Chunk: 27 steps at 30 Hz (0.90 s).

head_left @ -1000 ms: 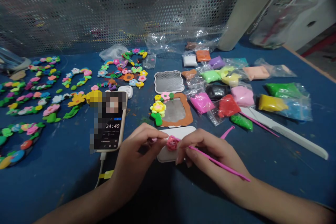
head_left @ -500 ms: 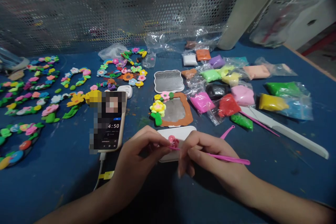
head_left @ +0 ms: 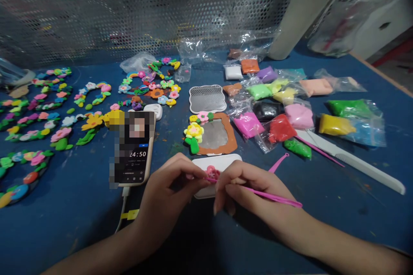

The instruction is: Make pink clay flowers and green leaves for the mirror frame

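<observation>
My right hand (head_left: 254, 189) grips a thin pink modelling tool (head_left: 274, 197) like a pen, its handle pointing back to the right. The tool's tip meets the fingertips of my left hand (head_left: 176, 184), which is closed in a pinch; what it pinches is too small and hidden to make out. Just behind the fingertips, a reddish-pink clay flower (head_left: 211, 171) shows over a white rounded board (head_left: 226, 162). Beyond it lies a mirror (head_left: 214, 134) framed in brown clay, with yellow and pink flowers and green leaves along its left side.
A phone (head_left: 138, 150) on a cable lies left, by clay-decorated frames (head_left: 41, 129). A plain mirror (head_left: 207, 99) stands behind. Bagged clay (head_left: 248, 124), a white comb (head_left: 368, 169) and another pink tool (head_left: 279, 162) lie right. A tall bottle (head_left: 293, 17) stands at the back.
My right hand has shifted slightly left with the pink modelling tool, bringing it closer to my left fingertips. The left hand has barely moved.
</observation>
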Motion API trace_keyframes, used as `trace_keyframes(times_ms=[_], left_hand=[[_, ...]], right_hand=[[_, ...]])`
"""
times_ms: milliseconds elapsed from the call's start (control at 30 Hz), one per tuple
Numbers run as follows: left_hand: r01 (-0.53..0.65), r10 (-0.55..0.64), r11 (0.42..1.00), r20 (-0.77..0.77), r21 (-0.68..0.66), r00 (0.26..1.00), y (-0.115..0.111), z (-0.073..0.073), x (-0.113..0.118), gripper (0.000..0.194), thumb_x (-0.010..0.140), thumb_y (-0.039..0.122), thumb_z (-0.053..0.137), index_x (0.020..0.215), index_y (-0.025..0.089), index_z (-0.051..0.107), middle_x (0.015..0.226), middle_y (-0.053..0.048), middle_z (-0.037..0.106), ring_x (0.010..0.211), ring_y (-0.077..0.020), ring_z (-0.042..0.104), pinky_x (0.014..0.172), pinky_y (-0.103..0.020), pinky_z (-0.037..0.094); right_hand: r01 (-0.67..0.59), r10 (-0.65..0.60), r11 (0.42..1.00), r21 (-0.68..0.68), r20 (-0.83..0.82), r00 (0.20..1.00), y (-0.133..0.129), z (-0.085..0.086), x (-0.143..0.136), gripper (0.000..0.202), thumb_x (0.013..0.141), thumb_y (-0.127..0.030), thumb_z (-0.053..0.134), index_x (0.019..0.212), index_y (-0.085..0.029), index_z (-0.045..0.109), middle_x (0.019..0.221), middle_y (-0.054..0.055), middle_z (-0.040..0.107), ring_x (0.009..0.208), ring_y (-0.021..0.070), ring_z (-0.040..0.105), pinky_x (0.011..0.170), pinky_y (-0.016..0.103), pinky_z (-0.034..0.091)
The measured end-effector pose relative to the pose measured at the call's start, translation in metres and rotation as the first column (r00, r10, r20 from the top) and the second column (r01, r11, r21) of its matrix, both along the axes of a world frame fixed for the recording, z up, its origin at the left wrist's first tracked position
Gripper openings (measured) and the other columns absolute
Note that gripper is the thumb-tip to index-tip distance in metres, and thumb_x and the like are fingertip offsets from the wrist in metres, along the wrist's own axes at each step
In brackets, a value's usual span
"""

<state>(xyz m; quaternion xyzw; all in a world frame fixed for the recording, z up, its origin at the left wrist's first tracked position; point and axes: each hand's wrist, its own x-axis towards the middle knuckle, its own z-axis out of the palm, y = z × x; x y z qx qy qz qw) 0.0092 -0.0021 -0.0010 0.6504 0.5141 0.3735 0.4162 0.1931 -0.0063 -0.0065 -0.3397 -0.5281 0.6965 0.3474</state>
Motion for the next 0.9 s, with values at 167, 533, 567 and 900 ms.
trace_keyframes(times_ms=[167,533,567,900], left_hand=[[-0.017,0.017,0.998,0.007,-0.061,1.000,0.0009,0.0006,0.0005,0.005,0.076,0.018,0.065,0.073,0.021,0.065,0.068,0.004,0.054,0.052,-0.0061,0.049,0.044,-0.016,0.036],[0.032,0.009,0.969,0.161,-0.247,0.987,0.0058,0.0015,0.0005,0.008,0.079,0.021,0.062,0.073,0.021,0.067,0.065,0.005,0.055,0.044,-0.0030,0.045,0.041,-0.013,0.034],[0.032,0.013,0.964,0.167,-0.264,0.986,0.0062,0.0013,0.0004,0.007,0.078,0.021,0.063,0.072,0.021,0.067,0.065,0.005,0.055,0.045,-0.0029,0.045,0.041,-0.013,0.034],[-0.031,0.076,0.956,0.144,-0.292,0.987,0.0065,0.0000,-0.0005,0.008,0.077,0.027,0.065,0.082,0.022,0.067,0.064,0.004,0.057,0.044,-0.0043,0.046,0.041,-0.014,0.036]], right_hand=[[-0.014,0.012,0.999,0.041,0.063,0.998,-0.0001,0.0022,0.0002,0.015,0.092,-0.026,0.044,0.085,-0.019,0.056,0.077,-0.001,0.063,0.065,0.0083,0.050,0.061,0.021,0.039],[0.000,-0.004,0.999,0.052,0.073,0.997,0.0007,0.0010,0.0014,0.015,0.092,-0.025,0.044,0.087,-0.019,0.057,0.079,0.000,0.063,0.067,0.0090,0.052,0.063,0.022,0.041],[-0.001,-0.003,0.998,0.056,0.072,0.997,0.0005,0.0011,0.0015,0.015,0.092,-0.025,0.044,0.087,-0.019,0.057,0.079,0.000,0.063,0.067,0.0090,0.052,0.063,0.022,0.041],[0.059,-0.058,0.998,-0.039,0.022,0.998,0.0003,-0.0007,0.0006,0.012,0.091,-0.029,0.047,0.095,-0.019,0.052,0.075,0.001,0.068,0.068,0.0109,0.058,0.062,0.024,0.043]])
